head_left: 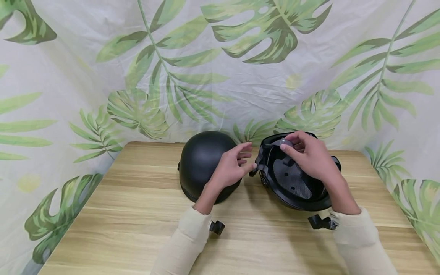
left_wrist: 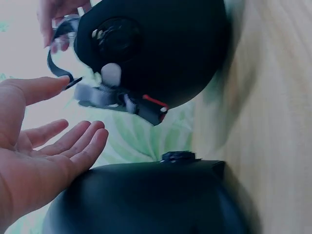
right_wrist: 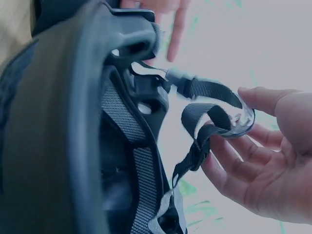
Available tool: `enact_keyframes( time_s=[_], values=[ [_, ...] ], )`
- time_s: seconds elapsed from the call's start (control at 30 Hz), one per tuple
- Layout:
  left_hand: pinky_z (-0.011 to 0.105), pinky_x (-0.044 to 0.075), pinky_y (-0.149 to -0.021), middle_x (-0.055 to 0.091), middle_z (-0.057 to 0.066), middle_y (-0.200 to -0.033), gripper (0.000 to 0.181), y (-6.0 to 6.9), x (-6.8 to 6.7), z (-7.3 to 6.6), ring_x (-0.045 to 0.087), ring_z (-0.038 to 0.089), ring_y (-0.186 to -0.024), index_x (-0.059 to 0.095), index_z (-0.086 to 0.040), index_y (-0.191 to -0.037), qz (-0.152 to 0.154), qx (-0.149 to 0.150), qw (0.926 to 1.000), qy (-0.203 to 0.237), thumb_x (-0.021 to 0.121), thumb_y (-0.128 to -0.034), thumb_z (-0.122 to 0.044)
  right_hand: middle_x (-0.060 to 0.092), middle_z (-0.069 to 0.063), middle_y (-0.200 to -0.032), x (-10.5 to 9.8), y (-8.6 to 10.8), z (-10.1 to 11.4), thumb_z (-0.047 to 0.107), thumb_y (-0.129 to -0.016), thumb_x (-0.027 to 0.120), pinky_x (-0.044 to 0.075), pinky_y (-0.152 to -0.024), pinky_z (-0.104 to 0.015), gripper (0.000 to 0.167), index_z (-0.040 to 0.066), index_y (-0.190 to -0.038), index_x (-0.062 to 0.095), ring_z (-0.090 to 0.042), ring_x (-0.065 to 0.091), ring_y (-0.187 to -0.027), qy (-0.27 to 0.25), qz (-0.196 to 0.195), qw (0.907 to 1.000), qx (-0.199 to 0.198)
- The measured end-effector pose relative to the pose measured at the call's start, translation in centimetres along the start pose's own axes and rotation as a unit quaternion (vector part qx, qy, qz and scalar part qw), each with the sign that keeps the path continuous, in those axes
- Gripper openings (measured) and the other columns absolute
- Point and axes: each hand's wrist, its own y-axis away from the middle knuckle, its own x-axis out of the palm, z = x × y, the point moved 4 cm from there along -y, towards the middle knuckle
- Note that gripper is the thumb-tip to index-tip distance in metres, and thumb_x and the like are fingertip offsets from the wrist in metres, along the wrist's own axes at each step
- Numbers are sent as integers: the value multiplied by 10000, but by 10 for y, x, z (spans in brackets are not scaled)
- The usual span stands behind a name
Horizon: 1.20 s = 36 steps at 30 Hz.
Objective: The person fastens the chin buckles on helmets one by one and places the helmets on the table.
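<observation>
Upside down on the table, a black helmet shows its padded mesh lining. My right hand pinches its grey chin strap between thumb and fingers above the opening. At the helmet's left rim is my left hand, its fingers loosely extended and spread. The left thumb tip meets or nearly meets a strap end; which of these I cannot tell. A buckle with a red edge hangs beside the shell. A second black helmet sits dome up to the left, partly behind my left hand.
Both helmets stand on a wood-grain table, toward its back edge. Behind it hangs a pale cloth with green leaf prints. A small black wrist camera sits at each sleeve cuff.
</observation>
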Motion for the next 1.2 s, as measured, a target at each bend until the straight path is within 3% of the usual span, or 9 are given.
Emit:
enact_keyframes(
  time_s=[0.13,0.27,0.53,0.8,0.87,0.93,1.0,1.07,1.2],
  values=[
    [499,538,-1139,599,158,-1548,692,-1,13,5,642,354,-1380,466,-94,-1620,216,-179,9996,-97,763,-996,-101,739,-152,-1190,-7,2,-4,334,-1086,658,577,-872,-321,400,52,-1369,653,-296,755,-1066,-181,-168,9997,-23],
    [518,544,-1126,649,184,-1469,681,-4,24,10,670,373,-1337,474,-54,-1608,253,-208,9993,-204,757,-988,-57,780,-137,-1123,-8,3,-10,253,-1082,669,535,-769,-146,378,42,-1394,639,-130,791,-985,-521,-42,9986,-15],
    [404,630,-976,731,127,-1225,620,-4,23,7,762,280,-1167,514,-46,-1575,44,-98,9994,-344,725,-992,-42,733,-193,-1291,-3,4,-22,127,-1083,601,493,-703,-189,273,-12,-1315,564,74,738,-953,-1076,356,9929,365],
    [396,615,-904,705,120,-1196,543,0,2,-8,732,254,-1068,576,-106,-1526,-512,303,9981,-182,719,-1003,-83,650,-199,-1460,-2,6,-27,27,-1097,428,537,-783,-156,396,39,-1468,568,-60,778,-1060,-1453,453,9883,114],
    [409,593,-911,712,113,-1200,526,0,-2,-10,714,253,-1072,590,-124,-1518,-614,331,9975,-83,723,-1009,-110,676,-207,-1426,-2,7,-28,32,-1101,411,512,-640,-174,419,60,-1470,606,-27,757,-836,-1509,486,9873,66],
    [422,582,-925,723,113,-1206,508,1,-5,-13,702,262,-1087,607,-130,-1506,-702,374,9968,5,727,-1012,-134,705,-214,-1383,-1,8,-28,50,-1106,422,429,-505,-230,403,60,-1432,658,-10,624,-595,-1574,509,9862,84],
    [442,580,-946,733,114,-1209,489,1,-7,-16,699,271,-1106,625,-134,-1490,-761,400,9962,108,732,-1013,-149,732,-219,-1331,-1,9,-29,68,-1097,460,324,-442,-288,372,57,-1373,708,-41,432,-461,-1605,493,9856,191],
    [447,581,-964,738,118,-1213,474,1,-7,-19,698,282,-1117,642,-135,-1473,-836,423,9954,187,737,-1009,-150,742,-202,-1321,-1,10,-29,74,-1072,517,379,-487,-268,340,64,-1317,751,-18,459,-511,-1537,437,9867,292],
    [405,582,-916,734,131,-1212,459,0,-5,-23,720,291,-1105,662,-133,-1449,-985,452,9938,266,744,-997,-131,739,-177,-1352,1,11,-29,100,-1027,652,524,-717,-178,277,61,-1261,794,71,677,-866,-1330,291,9902,299]
  ],
)
